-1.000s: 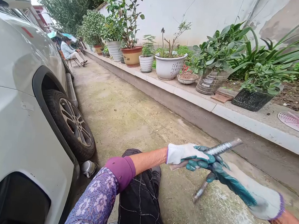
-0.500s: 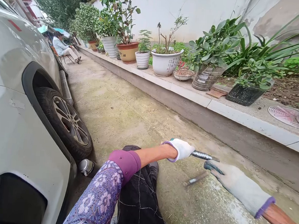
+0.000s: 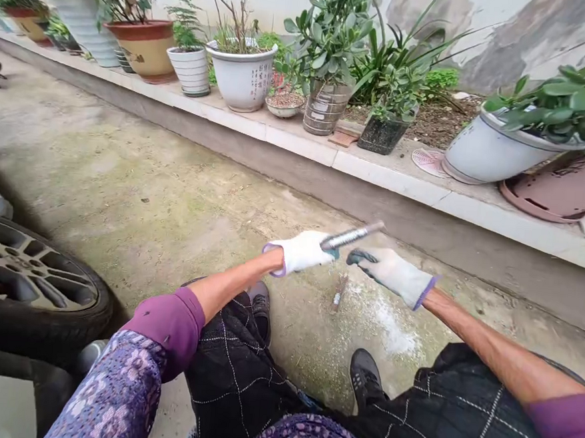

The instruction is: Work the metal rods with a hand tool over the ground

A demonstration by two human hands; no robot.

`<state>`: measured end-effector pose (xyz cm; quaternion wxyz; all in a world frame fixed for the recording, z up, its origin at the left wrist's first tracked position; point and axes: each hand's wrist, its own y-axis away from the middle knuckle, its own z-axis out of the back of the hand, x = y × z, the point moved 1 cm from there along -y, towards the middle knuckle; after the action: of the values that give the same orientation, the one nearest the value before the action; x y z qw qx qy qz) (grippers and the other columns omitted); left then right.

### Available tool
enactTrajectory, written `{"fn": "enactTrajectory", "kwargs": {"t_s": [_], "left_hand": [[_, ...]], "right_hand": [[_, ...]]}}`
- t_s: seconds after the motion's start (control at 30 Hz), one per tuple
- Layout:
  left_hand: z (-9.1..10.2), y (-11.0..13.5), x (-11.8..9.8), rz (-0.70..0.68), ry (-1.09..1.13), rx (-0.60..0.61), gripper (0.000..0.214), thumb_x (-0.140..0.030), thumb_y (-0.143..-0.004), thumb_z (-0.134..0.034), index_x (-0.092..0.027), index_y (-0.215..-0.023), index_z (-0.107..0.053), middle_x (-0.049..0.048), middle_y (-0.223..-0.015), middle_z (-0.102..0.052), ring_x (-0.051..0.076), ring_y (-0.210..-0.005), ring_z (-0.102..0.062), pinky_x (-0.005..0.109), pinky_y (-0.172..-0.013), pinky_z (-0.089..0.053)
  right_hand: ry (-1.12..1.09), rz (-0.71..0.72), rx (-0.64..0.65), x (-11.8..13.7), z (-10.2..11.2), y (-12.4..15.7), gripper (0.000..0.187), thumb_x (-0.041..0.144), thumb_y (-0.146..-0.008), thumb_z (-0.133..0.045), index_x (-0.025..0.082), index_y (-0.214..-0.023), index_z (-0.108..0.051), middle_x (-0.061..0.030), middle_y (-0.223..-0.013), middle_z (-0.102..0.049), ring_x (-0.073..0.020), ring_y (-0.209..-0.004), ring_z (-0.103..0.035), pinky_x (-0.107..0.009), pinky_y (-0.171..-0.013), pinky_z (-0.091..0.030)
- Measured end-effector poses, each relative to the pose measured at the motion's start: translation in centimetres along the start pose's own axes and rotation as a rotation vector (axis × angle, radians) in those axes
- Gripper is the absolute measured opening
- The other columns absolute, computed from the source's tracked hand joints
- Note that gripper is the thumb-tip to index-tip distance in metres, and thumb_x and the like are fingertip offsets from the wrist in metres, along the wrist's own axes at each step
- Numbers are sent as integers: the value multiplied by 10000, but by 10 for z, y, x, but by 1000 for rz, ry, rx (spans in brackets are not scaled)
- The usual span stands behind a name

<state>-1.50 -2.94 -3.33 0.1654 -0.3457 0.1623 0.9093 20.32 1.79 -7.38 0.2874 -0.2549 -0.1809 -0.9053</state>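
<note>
My left hand (image 3: 301, 251), in a white and green work glove, is closed round the lower end of a threaded metal rod (image 3: 351, 236) that slants up to the right. My right hand (image 3: 391, 272), gloved the same way, hovers just right of the rod with its fingers stretched out and nothing in them. A second short metal bolt (image 3: 338, 293) lies on the concrete ground (image 3: 148, 202) below both hands, beside a patch of white powder (image 3: 390, 322). My legs in dark checked trousers stretch out beneath my arms.
A car wheel (image 3: 27, 287) sits close at the left. Along the far side runs a raised ledge (image 3: 376, 175) carrying several potted plants, among them a white pot (image 3: 242, 75) and a tilted white pot (image 3: 498, 150). A pink round cover (image 3: 429, 160) lies on the ledge.
The view has swung right and down. My right hand let go of the rod and of the short bolt, which now lies on the ground. My left hand still holds the rod.
</note>
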Motion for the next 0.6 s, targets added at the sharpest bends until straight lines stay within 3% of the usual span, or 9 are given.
{"fn": "enactTrajectory", "kwargs": {"t_s": [0.1, 0.23, 0.3, 0.47, 0.6], "left_hand": [[7, -13, 12, 122, -79, -88, 255, -325, -872, -515, -145, -968, -668, 21, -723, -637, 134, -605, -569, 222, -564, -446], [-5, -32, 23, 201, -429, -1, 265, -268, -881, -514, -159, -1058, -680, 101, -921, -716, 201, -809, -678, 264, -708, -498], [-12, -37, 22, 183, -618, 66, 295, -242, -899, -473, -162, -1102, -671, 144, -965, -722, 238, -877, -698, 306, -762, -510], [-30, -40, -5, -94, -836, 210, 311, -192, -893, -437, -152, -1096, -669, 171, -879, -718, 285, -839, -702, 365, -742, -512], [-37, -41, -33, -132, -629, 272, 271, -259, -863, -522, -170, -1064, -681, 85, -821, -705, 203, -728, -655, 293, -691, -491]], "right_hand": [[54, 74, 45, 27, -5, 5, 326, 319, -907, -402, 213, -935, -709, -44, -935, -736, -193, -846, -639, -290, -791, -472], [266, 54, 122, 55, 5, 17, 277, 292, -919, -440, 221, -988, -699, -35, -915, -730, -174, -781, -612, -264, -696, -411], [326, 36, 61, 60, 18, 24, 268, 306, -925, -449, 233, -992, -698, -31, -880, -718, -169, -754, -595, -261, -665, -382], [405, -17, -104, 34, 53, 35, 246, 299, -906, -479, 215, -971, -701, -39, -829, -692, -165, -720, -559, -278, -654, -350], [220, -96, -158, -6, 64, 42, 242, 258, -891, -477, 210, -956, -705, -20, -856, -698, -139, -692, -547, -266, -667, -375]]}}
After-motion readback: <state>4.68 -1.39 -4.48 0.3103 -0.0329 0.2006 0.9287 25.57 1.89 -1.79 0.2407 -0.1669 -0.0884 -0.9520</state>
